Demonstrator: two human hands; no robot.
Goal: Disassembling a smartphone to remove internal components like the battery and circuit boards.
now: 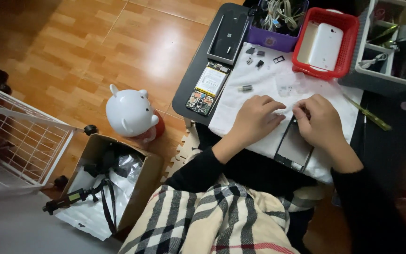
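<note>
While the left hand pressed flat on the white cloth to steady it, the right hand kept a pinching grip on the phone frame.

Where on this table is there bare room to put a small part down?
Bare cloth lies between the opened phone and the red basket, above the left hand; only tiny parts dot its top edge. Crowded: the back row of black tray, purple bin and basket, and around both hands, where the right hand holds a phone frame.
</note>
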